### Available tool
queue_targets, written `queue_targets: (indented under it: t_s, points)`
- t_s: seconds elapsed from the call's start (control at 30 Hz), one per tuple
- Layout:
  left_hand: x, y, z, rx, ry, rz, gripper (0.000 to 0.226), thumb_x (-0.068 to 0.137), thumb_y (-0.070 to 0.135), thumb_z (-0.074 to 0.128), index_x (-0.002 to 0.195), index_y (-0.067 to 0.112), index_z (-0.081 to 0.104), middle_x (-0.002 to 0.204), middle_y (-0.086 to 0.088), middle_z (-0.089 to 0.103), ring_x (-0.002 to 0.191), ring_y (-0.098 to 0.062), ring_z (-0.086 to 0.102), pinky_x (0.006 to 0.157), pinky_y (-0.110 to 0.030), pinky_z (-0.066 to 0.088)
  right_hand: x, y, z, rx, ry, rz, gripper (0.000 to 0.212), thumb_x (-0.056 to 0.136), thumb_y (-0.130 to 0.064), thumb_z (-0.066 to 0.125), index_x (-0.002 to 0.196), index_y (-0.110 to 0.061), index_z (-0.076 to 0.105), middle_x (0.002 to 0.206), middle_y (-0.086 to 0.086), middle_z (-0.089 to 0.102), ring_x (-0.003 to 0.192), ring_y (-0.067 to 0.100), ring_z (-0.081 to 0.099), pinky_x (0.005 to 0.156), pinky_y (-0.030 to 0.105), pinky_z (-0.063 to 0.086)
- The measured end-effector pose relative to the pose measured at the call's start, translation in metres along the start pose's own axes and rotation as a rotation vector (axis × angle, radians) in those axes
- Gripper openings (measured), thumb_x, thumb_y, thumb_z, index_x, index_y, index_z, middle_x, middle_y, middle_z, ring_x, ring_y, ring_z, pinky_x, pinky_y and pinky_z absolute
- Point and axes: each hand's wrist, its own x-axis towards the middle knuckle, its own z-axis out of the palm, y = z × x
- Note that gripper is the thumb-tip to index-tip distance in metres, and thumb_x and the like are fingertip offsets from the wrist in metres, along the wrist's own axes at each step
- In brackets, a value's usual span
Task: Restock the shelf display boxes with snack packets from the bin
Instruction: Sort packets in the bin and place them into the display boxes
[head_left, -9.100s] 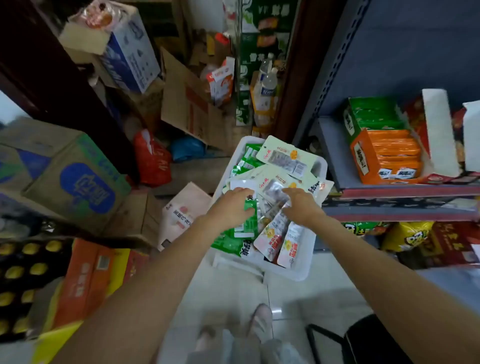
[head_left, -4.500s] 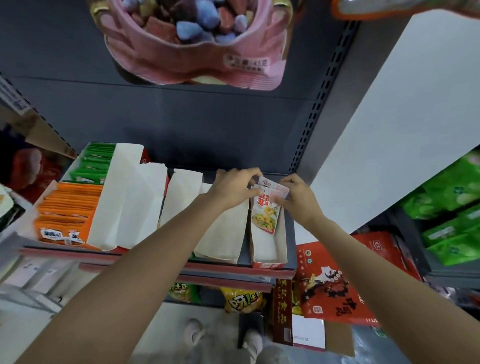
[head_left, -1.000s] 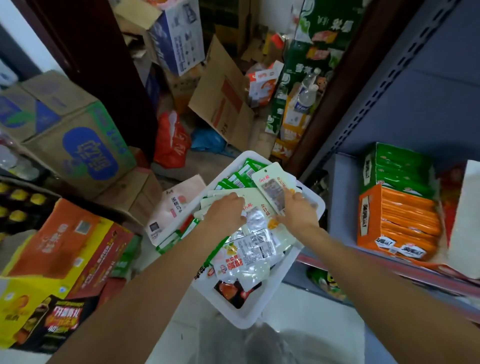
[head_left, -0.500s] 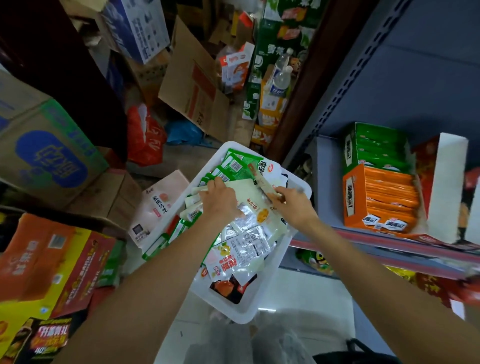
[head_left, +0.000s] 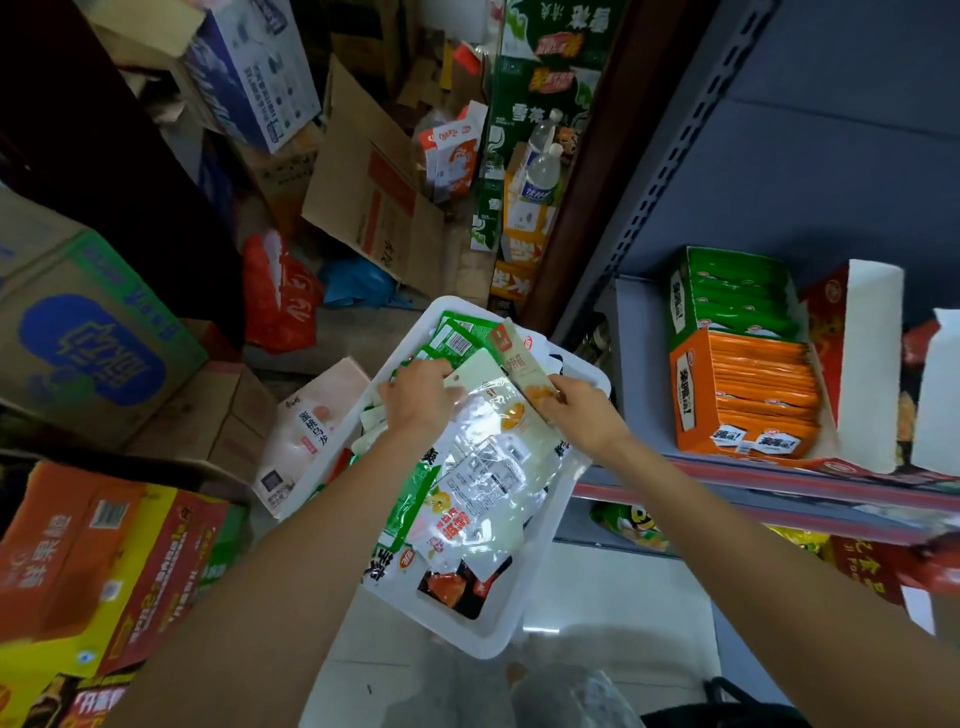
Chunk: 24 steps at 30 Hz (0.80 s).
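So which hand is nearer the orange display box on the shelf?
Right. The right hand is over the white bin's shelf-side edge, pinching a packet; the left hand is farther left over the bin, away from the orange display box.

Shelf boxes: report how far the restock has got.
Done: the orange display box and the green display box look full. In hand: the right hand pinches a pale packet above the white bin; the left hand sorts beside it. Left: many packets remain in the bin.
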Motion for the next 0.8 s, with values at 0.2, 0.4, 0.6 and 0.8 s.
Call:
queue_targets:
  t_s: [0.2,0.4,0.6,0.8]
  points:
    - [-0.013,0.029,-0.038,-0.339,0.150,0.127,0.011,0.091,0.017,0.058,0.095,0.007,0.057,0.085,-0.003,0.059,0.073,-0.016,0.051,0.054,-0.022,0.030,-0.017,-0.014,-0.024,0.202,0.138,-0.100,0.029,0.099,-0.027,0.043,0.118,-0.012,0.060,0.103,0.010,0.067,0.091,0.027,0.062,0.080,0.037,0.048]
    - [-0.020,0.067,-0.063,-0.404,0.192,0.129,0.014,0.089,0.018,0.060,0.098,0.007,0.061,0.087,-0.003,0.061,0.076,-0.019,0.056,0.063,-0.025,0.038,-0.028,-0.014,-0.065,0.265,0.189,-0.216,0.028,0.097,-0.019,0.047,0.122,-0.019,0.059,0.107,0.005,0.068,0.099,0.031,0.063,0.086,0.044,0.050]
    - [-0.033,0.133,-0.051,-0.890,0.016,-0.035,0.003,0.093,0.010,0.057,0.094,0.008,0.059,0.085,-0.003,0.060,0.069,-0.016,0.063,0.056,-0.027,0.058,-0.024,0.019,-0.109,0.223,0.187,-0.341,0.029,0.095,-0.008,0.048,0.119,-0.020,0.059,0.109,0.001,0.066,0.095,0.022,0.062,0.081,0.037,0.048]
    - [-0.030,0.225,-0.022,-1.132,-0.079,-0.136,0.014,0.091,-0.003,0.053,0.103,-0.007,0.059,0.092,-0.017,0.063,0.086,-0.025,0.062,0.055,-0.022,0.057,-0.019,0.059,-0.164,0.297,0.101,-0.451,0.028,0.098,-0.025,0.048,0.125,-0.025,0.054,0.105,-0.018,0.058,0.087,-0.013,0.052,0.073,0.004,0.038]
